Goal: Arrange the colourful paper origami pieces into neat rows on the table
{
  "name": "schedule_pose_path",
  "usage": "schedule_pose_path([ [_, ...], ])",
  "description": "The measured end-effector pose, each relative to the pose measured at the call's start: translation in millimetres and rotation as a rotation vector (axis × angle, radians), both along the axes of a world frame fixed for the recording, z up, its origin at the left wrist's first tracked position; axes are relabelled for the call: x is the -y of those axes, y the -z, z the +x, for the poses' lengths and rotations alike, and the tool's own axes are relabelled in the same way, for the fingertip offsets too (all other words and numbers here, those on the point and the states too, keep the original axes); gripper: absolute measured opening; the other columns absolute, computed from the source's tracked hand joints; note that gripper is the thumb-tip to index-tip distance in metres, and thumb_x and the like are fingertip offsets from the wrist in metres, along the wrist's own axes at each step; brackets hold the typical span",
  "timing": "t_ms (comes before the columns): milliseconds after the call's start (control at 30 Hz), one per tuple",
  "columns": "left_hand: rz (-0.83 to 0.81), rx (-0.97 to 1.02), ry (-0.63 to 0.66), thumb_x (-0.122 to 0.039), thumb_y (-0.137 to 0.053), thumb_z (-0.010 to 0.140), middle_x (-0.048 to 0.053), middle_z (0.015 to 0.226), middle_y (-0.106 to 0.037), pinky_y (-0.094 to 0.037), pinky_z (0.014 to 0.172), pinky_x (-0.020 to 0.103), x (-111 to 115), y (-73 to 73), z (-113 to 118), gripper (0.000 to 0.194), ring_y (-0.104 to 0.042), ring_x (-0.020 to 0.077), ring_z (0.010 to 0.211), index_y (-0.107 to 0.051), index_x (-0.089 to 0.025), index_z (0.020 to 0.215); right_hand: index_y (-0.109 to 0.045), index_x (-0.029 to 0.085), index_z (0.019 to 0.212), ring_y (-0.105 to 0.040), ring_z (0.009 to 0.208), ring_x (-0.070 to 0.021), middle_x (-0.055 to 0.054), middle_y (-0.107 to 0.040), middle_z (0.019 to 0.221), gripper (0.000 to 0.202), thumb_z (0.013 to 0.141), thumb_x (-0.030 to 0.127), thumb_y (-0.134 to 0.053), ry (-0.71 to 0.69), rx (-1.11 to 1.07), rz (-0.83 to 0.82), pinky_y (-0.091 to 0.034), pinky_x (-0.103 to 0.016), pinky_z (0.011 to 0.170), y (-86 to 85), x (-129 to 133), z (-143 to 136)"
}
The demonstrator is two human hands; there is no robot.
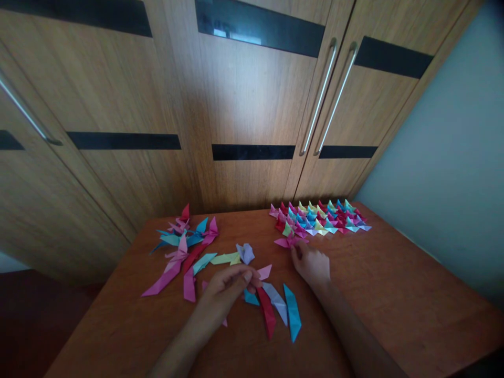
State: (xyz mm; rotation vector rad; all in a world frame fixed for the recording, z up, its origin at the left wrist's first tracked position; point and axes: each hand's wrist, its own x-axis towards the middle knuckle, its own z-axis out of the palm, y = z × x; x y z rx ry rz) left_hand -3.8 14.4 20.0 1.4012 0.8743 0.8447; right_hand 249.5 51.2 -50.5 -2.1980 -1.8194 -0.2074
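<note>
My right hand has its fingers closed on the near end of a magenta origami piece, which touches the table just in front of a group of folded paper pieces. My left hand is over the loose strips with thumb and fingers pinched together. A pink folded paper shows at its fingertips; whether it is held I cannot tell. Close by lie a red folded strip, a lavender strip and a blue strip. A lavender origami piece sits beyond the left hand.
At the left of the brown table is a loose pile of pink, blue and red folded papers. A wooden cabinet with metal handles stands behind the table. On the right is a pale wall.
</note>
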Motion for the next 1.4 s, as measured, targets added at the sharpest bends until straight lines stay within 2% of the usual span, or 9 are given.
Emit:
schedule_pose_path([
  [400, 0.029, -0.038, -0.039, -0.037, -0.05, 0.089, 0.005, 0.085, -0.071, -0.044, 0.064, 0.024, -2.3, -8.3, -3.9, 0.027, -0.061, 0.0164, 0.075, -0.069, -0.018, 0.088, -0.062, 0.022, 0.091, -0.06, 0.06, -0.0149, -0.004, -0.067, 0.073, 0.024, 0.091, 0.038, -0.045, 0.008, -0.03, -0.026, -0.026, -0.022, 0.051, -3.9, 1.0, 1.8],
  [533, 0.08, -0.114, -0.195, -0.041, -0.052, 0.087, 0.006, 0.093, -0.07, -0.047, 0.067, 0.025, -13.4, -19.2, -30.9, 0.028, -0.062, 0.0185, 0.08, -0.068, -0.019, 0.092, -0.062, 0.022, 0.086, -0.061, 0.061, -0.0157, -0.002, -0.067, 0.073, 0.024, 0.091, 0.038, -0.044, -0.036, -0.101, 0.015, -0.025, -0.023, 0.051, -2.6, 5.9, -1.8],
  [667, 0.241, -0.337, -0.485, -0.047, -0.053, 0.083, 0.007, 0.104, -0.069, -0.047, 0.085, 0.034, -24.1, -16.6, -75.2, 0.035, -0.061, 0.0249, 0.098, -0.065, -0.02, 0.101, -0.061, 0.022, 0.079, -0.06, 0.062, -0.0138, 0.0, -0.065, 0.068, 0.026, 0.092, 0.035, -0.042, -0.257, -0.267, 0.016, -0.029, -0.022, 0.055, -2.7, 14.1, -16.2],
  [800, 0.279, -0.677, -0.443, -0.05, -0.053, 0.081, 0.007, 0.114, -0.065, -0.046, 0.088, 0.04, -13.0, 0.3, -97.9, 0.041, -0.061, 0.0277, 0.099, -0.062, -0.023, 0.111, -0.06, 0.02, 0.076, -0.058, 0.06, -0.0127, 0.0, -0.062, 0.064, 0.029, 0.092, 0.035, -0.04, -0.431, -0.367, -0.029, -0.031, -0.022, 0.056, -4.3, 21.0, -32.2],
  [933, 0.317, -0.763, -0.322, -0.045, -0.052, 0.083, 0.007, 0.113, -0.064, -0.045, 0.085, 0.037, 8.6, 5.0, -85.5, 0.038, -0.059, 0.0263, 0.1, -0.06, -0.023, 0.113, -0.061, 0.02, 0.076, -0.057, 0.06, -0.0128, 0.0, -0.063, 0.065, 0.027, 0.09, 0.032, -0.042, -0.481, -0.396, -0.081, -0.03, -0.022, 0.056, -4.4, 23.6, -36.0],
  [1033, 0.368, -0.894, -0.231, -0.039, -0.049, 0.084, 0.005, 0.089, -0.067, -0.043, 0.071, 0.032, 14.2, 5.6, -73.4, 0.024, -0.061, 0.0226, 0.081, -0.064, -0.022, 0.091, -0.062, 0.019, 0.076, -0.057, 0.06, -0.013, 0.0, -0.063, 0.064, 0.027, 0.09, 0.032, -0.042, -0.48, -0.403, -0.116, -0.03, -0.023, 0.055, -4.6, 23.5, -33.6],
  [1167, 0.351, -0.955, -0.167, -0.035, -0.047, 0.085, 0.002, 0.068, -0.063, -0.036, 0.058, 0.027, 7.9, 10.1, -68.2, 0.025, -0.057, 0.0186, 0.063, -0.062, -0.02, 0.073, -0.062, 0.019, 0.075, -0.057, 0.06, -0.0127, 0.0, -0.062, 0.064, 0.027, 0.089, 0.032, -0.043, -0.472, -0.432, -0.087, -0.031, -0.022, 0.056, -5.7, 21.9, -30.5],
  [1267, 0.324, -0.841, -0.205, -0.038, -0.048, 0.086, 0.001, 0.068, -0.064, -0.036, 0.057, 0.027, 1.1, 5.7, -64.4, 0.026, -0.057, 0.0184, 0.063, -0.063, -0.019, 0.077, -0.061, 0.019, 0.073, -0.055, 0.057, -0.0118, 0.001, -0.059, 0.06, 0.028, 0.09, 0.033, -0.044, -0.493, -0.544, -0.021, -0.033, -0.022, 0.055, -7.9, 21.1, -31.4],
  [1400, 0.265, -0.542, -0.316, -0.04, -0.052, 0.084, 0.001, 0.071, -0.064, -0.04, 0.06, 0.026, -9.0, -10.9, -49.3, 0.025, -0.059, 0.0186, 0.068, -0.063, -0.018, 0.079, -0.058, 0.018, 0.072, -0.055, 0.057, -0.0113, 0.002, -0.058, 0.06, 0.03, 0.091, 0.035, -0.043, -0.579, -0.848, 0.04, -0.038, -0.021, 0.056, -21.0, 21.5, -42.7],
])
